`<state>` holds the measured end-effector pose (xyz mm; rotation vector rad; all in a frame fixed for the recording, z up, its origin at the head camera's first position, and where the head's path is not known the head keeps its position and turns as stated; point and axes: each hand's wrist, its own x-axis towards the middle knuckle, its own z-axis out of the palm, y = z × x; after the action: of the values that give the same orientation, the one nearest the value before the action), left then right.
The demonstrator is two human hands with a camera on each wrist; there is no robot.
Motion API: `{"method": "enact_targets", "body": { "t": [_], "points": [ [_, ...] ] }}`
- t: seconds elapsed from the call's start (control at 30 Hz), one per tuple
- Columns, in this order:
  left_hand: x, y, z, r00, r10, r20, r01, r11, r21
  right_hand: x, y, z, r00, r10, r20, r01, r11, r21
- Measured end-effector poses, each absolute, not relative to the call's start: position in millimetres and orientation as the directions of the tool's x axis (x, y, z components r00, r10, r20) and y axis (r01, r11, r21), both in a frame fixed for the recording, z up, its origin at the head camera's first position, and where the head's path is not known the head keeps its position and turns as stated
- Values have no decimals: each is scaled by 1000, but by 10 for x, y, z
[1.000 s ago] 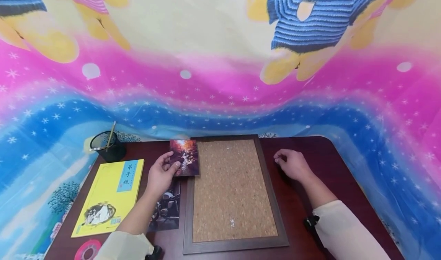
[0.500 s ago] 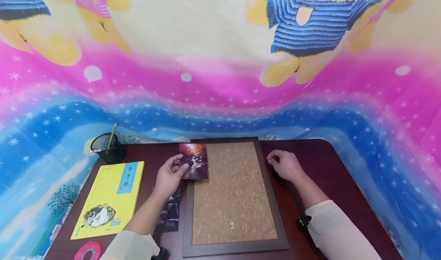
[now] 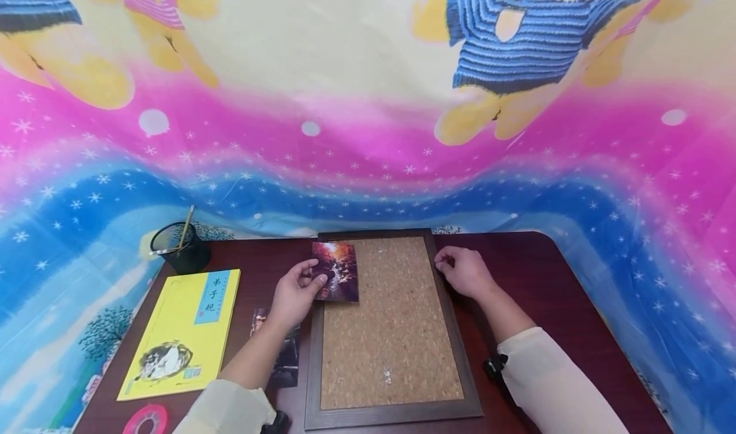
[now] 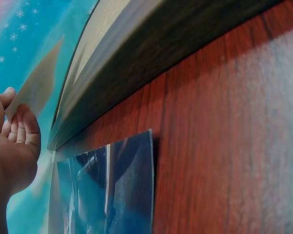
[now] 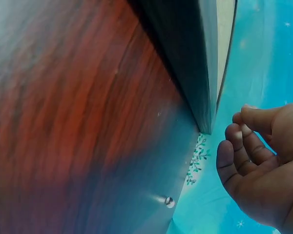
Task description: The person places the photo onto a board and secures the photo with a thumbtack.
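With the left hand (image 3: 294, 296) clamped on one side of the autumn-stream photo (image 3: 342, 271), thumb to fingers, the careful way would be to keep that pinch light and near the margin so the print does not crease, and to square its edges with the frame by eye. The photo is over the upper left of the corkboard (image 3: 391, 319), overlapping the frame there; the left wrist view shows it tilted, and whether its lower edge touches I cannot tell. The right hand (image 3: 464, 273) is just beside the board's far right edge, fingers curled in and thumb tip brought to the forefinger; whether anything small is pinched there does not show. Farther out on the surface (image 3: 517, 261) a dark motorcycle photo (image 3: 287, 360) lies left of the board, then a yellow book (image 3: 178, 332), with a pink tape roll (image 3: 161, 415) nearer the person and a mesh pen cup (image 3: 186, 255) behind.
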<state>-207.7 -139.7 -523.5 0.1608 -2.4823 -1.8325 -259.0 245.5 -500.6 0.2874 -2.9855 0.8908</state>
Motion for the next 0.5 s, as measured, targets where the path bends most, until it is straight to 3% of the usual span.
{"method": "enact_targets", "body": {
  "t": [0.5],
  "points": [
    [-2133, -1247, -5239, -996, -91, -16, -43, 302, 952, -2706, 2286, -4967, -978, -190, 86, -206, 819, -535]
  ]
}}
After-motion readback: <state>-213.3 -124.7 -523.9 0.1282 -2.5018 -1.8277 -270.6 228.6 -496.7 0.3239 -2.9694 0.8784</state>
